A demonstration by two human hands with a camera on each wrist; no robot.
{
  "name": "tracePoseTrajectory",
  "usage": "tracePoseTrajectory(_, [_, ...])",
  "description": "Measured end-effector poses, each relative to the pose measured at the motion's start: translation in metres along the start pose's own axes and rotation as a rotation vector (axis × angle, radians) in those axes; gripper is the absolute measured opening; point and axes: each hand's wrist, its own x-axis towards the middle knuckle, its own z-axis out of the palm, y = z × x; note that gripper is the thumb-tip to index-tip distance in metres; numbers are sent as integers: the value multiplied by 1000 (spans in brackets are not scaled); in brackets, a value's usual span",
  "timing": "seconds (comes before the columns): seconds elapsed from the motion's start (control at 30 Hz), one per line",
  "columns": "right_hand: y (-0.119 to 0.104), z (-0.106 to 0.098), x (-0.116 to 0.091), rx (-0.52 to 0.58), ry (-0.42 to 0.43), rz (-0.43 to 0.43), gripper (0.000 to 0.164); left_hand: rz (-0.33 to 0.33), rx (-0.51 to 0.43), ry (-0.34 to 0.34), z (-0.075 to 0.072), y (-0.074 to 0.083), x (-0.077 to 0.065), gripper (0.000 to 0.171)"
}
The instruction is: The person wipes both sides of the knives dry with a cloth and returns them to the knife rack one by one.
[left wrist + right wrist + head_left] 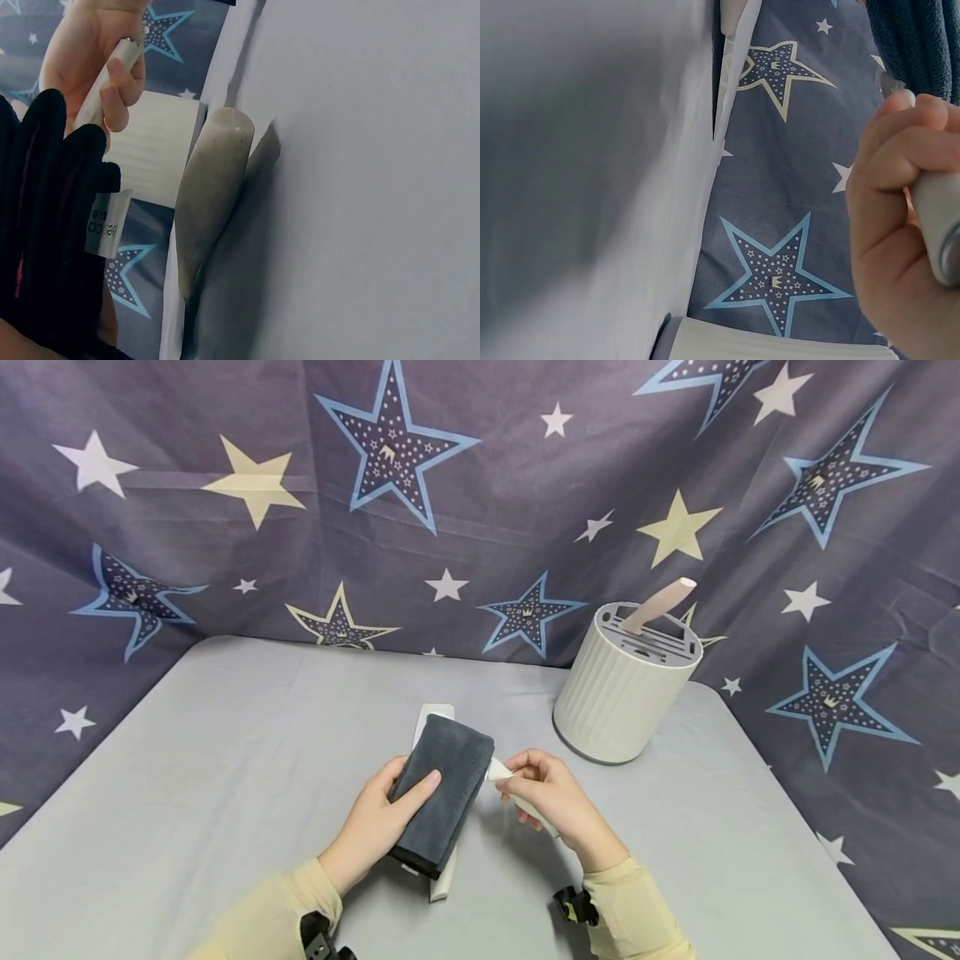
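My left hand (382,814) grips a folded dark grey towel (450,777), thumb across its upper face. In the left wrist view, the towel's dark folds (52,225) hang beside a small white label (111,225). My right hand (551,793), with curled fingers, holds a small knife by its off-white handle (936,217), which has a metal end cap. The knife's front end meets the towel's right edge; most of its blade is hidden there. Under the towel, a larger knife lies on the table, its beige handle (214,172) toward me and its pale blade (435,709) showing past the far edge.
A white ribbed knife block (626,693) stands at the back right of the grey-covered table (225,760). One pinkish knife handle (660,604) sticks up from its slotted top. A dark star-patterned curtain (480,552) hangs behind and beside the table.
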Motion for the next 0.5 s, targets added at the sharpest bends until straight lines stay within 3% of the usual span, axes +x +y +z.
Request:
tracePoseTrajectory(0.23, [2, 0, 2, 13, 19, 3, 32, 5, -25, -49, 3, 1, -2, 36])
tracePoseTrajectory(0.5, [4, -3, 6, 47, 87, 24, 29, 12, -19, -34, 3, 0, -3, 35])
